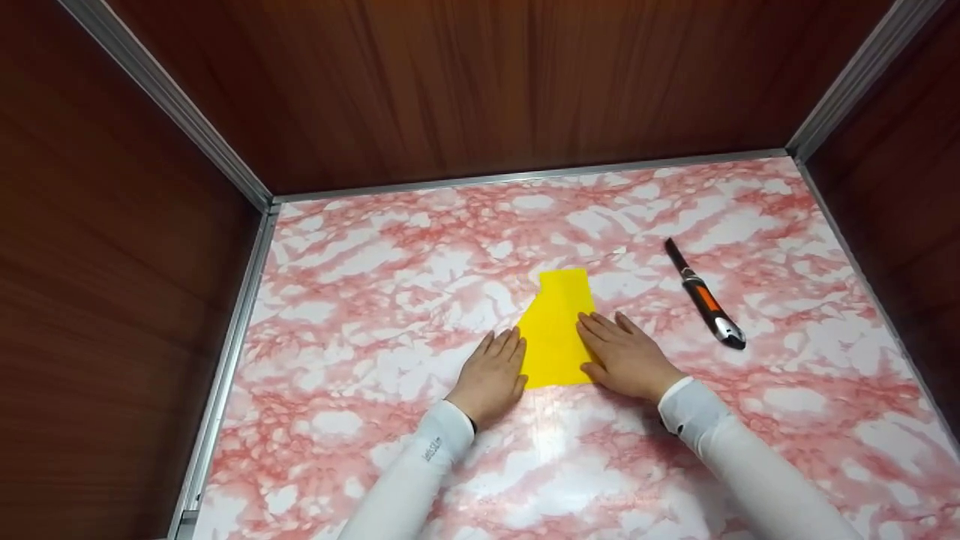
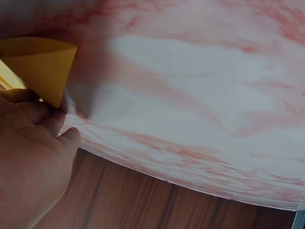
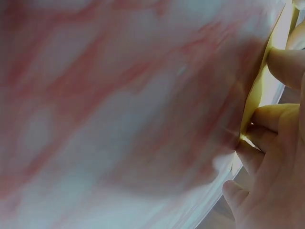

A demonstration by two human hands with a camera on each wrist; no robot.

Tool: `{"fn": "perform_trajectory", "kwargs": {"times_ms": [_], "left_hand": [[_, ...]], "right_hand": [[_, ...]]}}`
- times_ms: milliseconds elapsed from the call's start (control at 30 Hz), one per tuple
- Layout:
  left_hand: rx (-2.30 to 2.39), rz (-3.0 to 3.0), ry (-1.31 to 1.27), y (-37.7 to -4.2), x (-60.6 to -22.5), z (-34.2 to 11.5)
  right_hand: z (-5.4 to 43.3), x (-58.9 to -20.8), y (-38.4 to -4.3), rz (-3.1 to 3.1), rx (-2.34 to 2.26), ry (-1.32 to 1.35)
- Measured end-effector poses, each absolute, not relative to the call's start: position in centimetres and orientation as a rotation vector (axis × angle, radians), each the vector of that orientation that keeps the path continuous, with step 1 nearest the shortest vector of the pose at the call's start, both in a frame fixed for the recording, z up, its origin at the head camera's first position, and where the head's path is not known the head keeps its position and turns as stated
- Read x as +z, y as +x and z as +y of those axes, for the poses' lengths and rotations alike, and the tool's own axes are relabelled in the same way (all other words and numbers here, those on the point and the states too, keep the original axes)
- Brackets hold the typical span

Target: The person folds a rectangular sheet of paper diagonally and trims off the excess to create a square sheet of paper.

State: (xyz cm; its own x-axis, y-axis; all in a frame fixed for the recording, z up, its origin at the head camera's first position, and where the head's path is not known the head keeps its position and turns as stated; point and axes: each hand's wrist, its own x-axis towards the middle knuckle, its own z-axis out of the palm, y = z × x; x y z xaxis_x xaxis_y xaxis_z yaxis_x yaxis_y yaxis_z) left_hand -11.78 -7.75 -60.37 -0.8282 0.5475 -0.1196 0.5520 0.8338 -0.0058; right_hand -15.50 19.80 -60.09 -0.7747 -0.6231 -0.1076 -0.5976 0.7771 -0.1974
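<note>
A yellow sheet of paper (image 1: 556, 337) lies on the table, with a narrow top end and a slanted upper left edge. My left hand (image 1: 491, 379) rests along its left edge, fingers fairly straight. On the opposite edge my right hand (image 1: 630, 356) lies with extended fingers, fingertips overlapping the sheet. A pointed flap of the yellow paper (image 2: 45, 71) stands up off the surface beside the left fingers in the left wrist view. In the right wrist view, the paper's edge (image 3: 255, 95) is slightly bowed, with the right fingers (image 3: 267, 138) right at it.
A utility knife (image 1: 706, 300) with a black and orange handle lies to the right of the right hand. The table (image 1: 360, 300) has a red and white marbled top. Brown wood-grain panels (image 1: 465, 82) in metal frames enclose it at the back and both sides.
</note>
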Motion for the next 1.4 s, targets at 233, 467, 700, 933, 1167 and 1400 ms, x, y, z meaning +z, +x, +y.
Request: {"fn": "perform_trajectory", "kwargs": {"times_ms": [233, 467, 700, 933, 1167, 1400], "left_hand": [[-0.016, 2.886, 0.861, -11.7, -60.2, -7.8], [0.016, 2.884, 0.876, -12.0, -60.2, -7.7], [0.036, 2.883, 0.892, -12.5, -60.2, -7.7], [0.059, 2.867, 0.871, -12.6, -60.2, -7.8], [0.068, 2.832, 0.838, -12.5, -60.0, -7.6], [0.098, 2.804, 0.817, -12.5, -60.0, -7.7]], "right_hand": [[22.9, -59.9, -15.3, 2.811, -0.232, -0.928], [25.3, -59.7, -15.4, 2.827, -0.223, -0.884], [26.9, -59.6, -15.7, 2.840, -0.234, -0.828], [27.1, -59.7, -16.0, 2.813, -0.287, -0.774], [25.9, -59.3, -15.7, 2.871, -0.483, -0.787], [22.6, -59.4, -14.5, 2.847, -0.601, -0.889]]}}
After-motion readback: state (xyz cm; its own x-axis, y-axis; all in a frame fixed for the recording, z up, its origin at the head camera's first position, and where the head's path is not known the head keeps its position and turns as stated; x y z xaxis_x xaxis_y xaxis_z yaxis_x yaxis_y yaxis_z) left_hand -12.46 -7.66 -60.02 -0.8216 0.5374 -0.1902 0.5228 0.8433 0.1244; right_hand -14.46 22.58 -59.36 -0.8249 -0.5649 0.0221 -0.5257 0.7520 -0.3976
